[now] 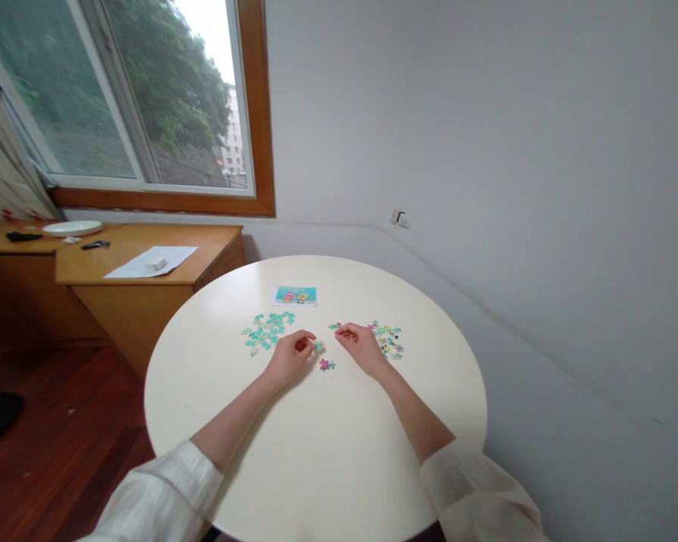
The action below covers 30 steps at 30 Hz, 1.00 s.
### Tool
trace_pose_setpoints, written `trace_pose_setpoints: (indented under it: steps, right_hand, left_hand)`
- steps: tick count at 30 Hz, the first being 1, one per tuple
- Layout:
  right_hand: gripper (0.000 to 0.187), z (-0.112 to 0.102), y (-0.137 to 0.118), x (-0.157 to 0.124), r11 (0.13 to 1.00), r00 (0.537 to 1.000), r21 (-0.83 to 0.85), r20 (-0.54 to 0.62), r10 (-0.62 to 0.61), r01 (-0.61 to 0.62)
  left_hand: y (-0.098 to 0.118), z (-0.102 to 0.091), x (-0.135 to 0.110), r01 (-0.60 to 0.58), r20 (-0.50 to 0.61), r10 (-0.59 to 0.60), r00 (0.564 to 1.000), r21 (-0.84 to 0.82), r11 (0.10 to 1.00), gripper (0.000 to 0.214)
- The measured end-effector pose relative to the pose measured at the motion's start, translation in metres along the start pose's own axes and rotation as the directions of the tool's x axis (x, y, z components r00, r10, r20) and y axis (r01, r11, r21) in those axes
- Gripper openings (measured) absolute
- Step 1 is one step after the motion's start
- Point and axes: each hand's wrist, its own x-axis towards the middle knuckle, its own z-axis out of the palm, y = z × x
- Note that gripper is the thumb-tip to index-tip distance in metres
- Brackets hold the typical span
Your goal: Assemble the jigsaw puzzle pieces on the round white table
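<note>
You're working over a round white table, both forearms stretching in from its near edge. Your L hand is sitting about mid-table, on the left-edge side, thumb & index tips lying close tog. w/ a small green jigsaw pc showing right at them; can't tell if they're actually clamping it. Your R hand is sitting opp., on the right-edge side, fingertips bunching tog.; can't tell if anything's resting btwn them. A few multicolored pcs are lying just beyond those tips, toward the far edge. Btwn your hands, a bit closer to the near edge, a pink pc is lying w/ a teal pc at its right; can't tell if they're joining. Loose green pcs are spreading btwn your L hand & the left edge. A mixed-color pile is lying just beside your R hand, toward the right edge. The picture card is lying nearest the far edge. Past the left edge, a wooden desk is holding a white sheet.
</note>
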Motion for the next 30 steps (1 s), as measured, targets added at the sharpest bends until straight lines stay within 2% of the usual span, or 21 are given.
trace_pose_setpoints:
  steps: [3,5,8,13,20,30]
  right_hand:
    - [0.013,-0.013,0.008,0.004,0.991,0.997,-0.126,-0.077,0.025,-0.034]
    - [0.014,-0.025,0.016,0.006,0.965,0.986,-0.233,-0.141,0.091,-0.122]
    - [0.017,-0.048,0.03,0.008,0.872,0.954,-0.411,-0.24,0.179,-0.267]
    - [0.023,-0.071,0.048,0.007,0.733,0.932,-0.578,-0.265,0.247,-0.359]
    - [0.023,-0.072,0.054,0.007,0.647,0.926,-0.665,-0.221,0.306,-0.372]
    - [0.021,-0.071,0.047,0.005,0.673,0.92,-0.63,-0.213,0.33,-0.387]
  left_hand:
    - [-0.003,0.0,0.0,0.007,0.004,-0.007,1.0,0.025,1.0,0.023]
    - [-0.004,0.0,0.0,0.018,0.008,-0.019,1.0,0.045,0.999,0.024]
    - [-0.005,0.0,0.001,0.028,0.001,-0.028,1.0,0.059,0.998,0.023]
    - [-0.007,0.0,0.001,0.038,-0.012,-0.037,0.999,0.062,0.997,0.023]
    - [-0.006,-0.002,0.001,0.048,-0.019,-0.047,0.999,0.065,0.997,0.024]
    - [-0.01,-0.001,0.001,0.045,0.011,-0.046,0.999,0.072,0.996,0.025]
